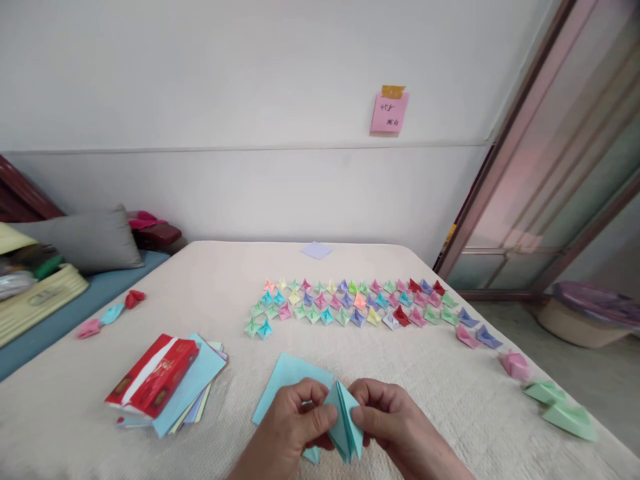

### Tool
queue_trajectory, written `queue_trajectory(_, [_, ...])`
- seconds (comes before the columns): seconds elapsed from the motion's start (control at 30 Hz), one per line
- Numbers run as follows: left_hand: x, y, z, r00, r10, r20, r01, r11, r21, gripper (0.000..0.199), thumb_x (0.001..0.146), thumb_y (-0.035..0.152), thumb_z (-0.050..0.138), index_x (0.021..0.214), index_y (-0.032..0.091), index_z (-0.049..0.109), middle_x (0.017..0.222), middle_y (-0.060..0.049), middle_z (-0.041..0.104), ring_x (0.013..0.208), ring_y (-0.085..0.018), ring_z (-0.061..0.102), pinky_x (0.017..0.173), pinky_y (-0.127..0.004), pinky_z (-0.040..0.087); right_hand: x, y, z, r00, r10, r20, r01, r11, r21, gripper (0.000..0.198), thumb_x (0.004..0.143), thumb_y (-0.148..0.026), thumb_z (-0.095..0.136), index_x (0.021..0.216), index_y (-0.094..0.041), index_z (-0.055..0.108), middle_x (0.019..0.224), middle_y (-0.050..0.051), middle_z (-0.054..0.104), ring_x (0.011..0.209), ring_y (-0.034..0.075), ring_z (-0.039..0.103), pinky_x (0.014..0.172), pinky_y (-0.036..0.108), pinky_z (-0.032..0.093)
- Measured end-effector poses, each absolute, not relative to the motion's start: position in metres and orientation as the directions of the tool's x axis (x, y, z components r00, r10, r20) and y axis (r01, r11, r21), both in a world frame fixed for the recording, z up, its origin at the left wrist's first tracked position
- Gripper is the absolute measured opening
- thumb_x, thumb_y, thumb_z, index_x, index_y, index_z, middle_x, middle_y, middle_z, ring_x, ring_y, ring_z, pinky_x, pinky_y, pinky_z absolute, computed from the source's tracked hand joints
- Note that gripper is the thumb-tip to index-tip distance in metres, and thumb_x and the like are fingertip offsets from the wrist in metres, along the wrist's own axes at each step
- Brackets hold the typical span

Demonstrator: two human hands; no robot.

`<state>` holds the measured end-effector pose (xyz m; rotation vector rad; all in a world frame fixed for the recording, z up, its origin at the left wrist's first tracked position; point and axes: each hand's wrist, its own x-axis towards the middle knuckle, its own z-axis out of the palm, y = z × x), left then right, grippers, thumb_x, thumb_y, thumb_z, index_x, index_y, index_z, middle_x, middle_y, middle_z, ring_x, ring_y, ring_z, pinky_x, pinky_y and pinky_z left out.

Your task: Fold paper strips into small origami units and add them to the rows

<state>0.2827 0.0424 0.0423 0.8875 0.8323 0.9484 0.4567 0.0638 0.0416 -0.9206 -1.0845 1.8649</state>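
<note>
Between my two hands is a folded piece of light blue origami paper (342, 420), a pointed diamond shape with several layers. My left hand (300, 423) pinches its left side with thumb and fingers. On the opposite side my right hand (387, 420) grips the layers the same way. Under and behind my left hand lies a flat light blue paper sheet (280, 383), partly covered by the hand. A small light blue paper piece (312, 455) pokes out below my left hand; its full shape is hidden.
Rows of small folded paper boats (345, 303) in many colours stand farther back. To the left, a red tissue pack (155, 373) rests on a stack of coloured paper (200, 380). Green paper boats (567, 417) sit near the table's right edge. A lilac sheet (317, 251) lies by the wall.
</note>
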Motion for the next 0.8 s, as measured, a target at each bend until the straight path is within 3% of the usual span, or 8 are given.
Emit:
queue_trajectory(0.2, [0.285,0.050,0.027,0.187,0.982,-0.008,-0.197,0.045,0.979,0.032,0.068,0.035,0.075,0.060,0.016,0.050,0.074,0.000,0.052,0.061,-0.011,0.047,0.055,-0.022,0.039,0.452,0.068,0.019,-0.231,0.968,-0.103,-0.161,-0.142,-0.977,0.032,0.055,-0.028,0.077,0.053,-0.018,0.047,0.080,0.001,0.058,0.058,0.011,0.047,0.051,0.024,0.033])
queue_trajectory(0.3, [0.287,0.050,0.018,0.176,0.982,-0.071,-0.221,0.110,0.969,0.028,0.065,0.029,0.076,0.072,0.017,0.052,0.062,0.004,0.053,0.055,-0.010,0.046,0.051,-0.021,0.034,0.450,0.068,0.015,-0.206,0.975,-0.084,-0.127,-0.112,-0.986,0.028,0.056,-0.024,0.073,0.056,-0.020,0.046,0.063,-0.003,0.052,0.050,0.009,0.040,0.047,0.023,0.028])
queue_trajectory(0.4, [0.290,0.049,0.014,0.170,0.971,-0.169,-0.228,0.206,0.951,0.035,0.061,0.022,0.076,0.085,0.019,0.051,0.058,0.004,0.060,0.049,-0.010,0.050,0.048,-0.020,0.034,0.449,0.066,0.019,-0.192,0.973,-0.130,-0.081,-0.147,-0.986,0.022,0.056,-0.020,0.070,0.060,-0.021,0.048,0.050,-0.008,0.045,0.045,0.008,0.038,0.043,0.021,0.028])
queue_trajectory(0.57, [0.291,0.049,0.013,0.164,0.972,-0.168,-0.277,0.209,0.938,0.044,0.057,0.020,0.076,0.091,0.020,0.049,0.066,0.001,0.067,0.053,-0.014,0.060,0.051,-0.022,0.039,0.449,0.067,0.024,-0.192,0.967,-0.167,-0.083,-0.185,-0.979,0.024,0.054,-0.017,0.068,0.073,-0.021,0.054,0.048,-0.011,0.045,0.042,0.009,0.043,0.042,0.021,0.036])
queue_trajectory(0.8, [0.294,0.047,0.013,0.198,0.967,-0.158,-0.226,0.202,0.953,0.043,0.055,0.014,0.072,0.094,0.016,0.055,0.071,0.000,0.063,0.059,-0.013,0.057,0.054,-0.022,0.040,0.450,0.065,0.026,-0.214,0.966,-0.146,-0.042,-0.159,-0.986,0.017,0.055,-0.013,0.065,0.068,-0.020,0.055,0.051,-0.007,0.052,0.047,0.010,0.046,0.046,0.021,0.034])
